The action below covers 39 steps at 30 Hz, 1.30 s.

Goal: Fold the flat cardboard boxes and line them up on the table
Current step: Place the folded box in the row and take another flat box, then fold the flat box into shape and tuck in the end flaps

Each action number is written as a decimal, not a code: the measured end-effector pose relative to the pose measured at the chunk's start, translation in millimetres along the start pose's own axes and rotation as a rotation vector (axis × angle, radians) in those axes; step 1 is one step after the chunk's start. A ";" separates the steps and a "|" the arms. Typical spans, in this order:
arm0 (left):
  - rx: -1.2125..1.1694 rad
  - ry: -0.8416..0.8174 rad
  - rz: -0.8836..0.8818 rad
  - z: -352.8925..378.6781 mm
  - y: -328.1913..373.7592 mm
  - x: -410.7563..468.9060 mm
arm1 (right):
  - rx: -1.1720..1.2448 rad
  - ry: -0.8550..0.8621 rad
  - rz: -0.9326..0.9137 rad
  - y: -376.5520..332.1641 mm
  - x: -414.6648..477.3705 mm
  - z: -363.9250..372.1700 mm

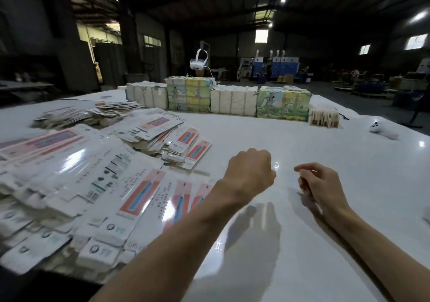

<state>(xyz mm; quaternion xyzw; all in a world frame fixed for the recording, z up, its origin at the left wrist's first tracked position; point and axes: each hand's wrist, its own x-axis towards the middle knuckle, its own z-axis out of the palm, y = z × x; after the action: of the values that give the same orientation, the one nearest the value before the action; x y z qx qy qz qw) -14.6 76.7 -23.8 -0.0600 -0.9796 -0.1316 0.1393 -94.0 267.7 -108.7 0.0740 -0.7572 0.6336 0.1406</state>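
Left hand [250, 171]: held above the white surface [314, 232] with its back to the camera, fingers curled tight into a fist. Nothing is seen in the grip, and the palm side is hidden.

Right hand [322, 184]: just beside the left and apart from it. Its fingers [302, 168] are loosely curled, with the forefinger reaching toward the left fist. Nothing is visible between them. Both hands throw shadows on the glossy surface beneath.

Flat cardboard boxes [69, 162]: unfolded, white with a pink and blue panel, heaped in a broad overlapping stack to the left of the left-hand fingers. The nearest sheets lie under the left forearm. A smaller pile [167, 136] of the same print lies beyond and to the left of the fist. A far pile [76, 115] of thinner sheets lies beyond that.

Surroundings: well beyond both hands, a row of wrapped bundles [282, 103] stands across the surface, some plain white and some with green and yellow print. Behind the row, a white headset [198, 63] on a partly hidden person. Well beyond and to the right of the right-hand fingers, a white controller [381, 131] lies on the surface.

Obstructions: none between either hand and the nearest boxes.
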 end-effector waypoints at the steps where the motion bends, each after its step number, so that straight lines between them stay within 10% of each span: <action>1: 0.025 -0.015 -0.047 -13.8 -8.3 -2.0 | -0.004 -0.019 -0.013 -0.6 0.4 0.6; 11: 0.485 -0.403 -0.673 -104.3 -129.0 -73.8 | -0.009 -0.091 -0.055 -2.7 -2.7 2.1; 20: 0.384 -0.462 -0.778 -97.4 -169.8 -90.9 | -0.011 -0.106 -0.075 -3.3 -5.5 -0.8; 32: -0.261 -0.111 -0.455 -114.0 -154.2 -57.4 | -0.013 -0.100 -0.067 2.4 -0.4 1.5; 39: -1.182 -0.523 -0.328 -45.7 -71.0 -3.7 | 0.020 -0.056 -0.039 0.5 -1.9 1.2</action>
<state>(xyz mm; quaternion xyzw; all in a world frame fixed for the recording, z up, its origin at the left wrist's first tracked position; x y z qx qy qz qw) -10.3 -4.2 0.3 -0.0064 -0.7406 -0.6470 -0.1812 -92.5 266.5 -110.0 0.1077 -0.7530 0.6359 0.1309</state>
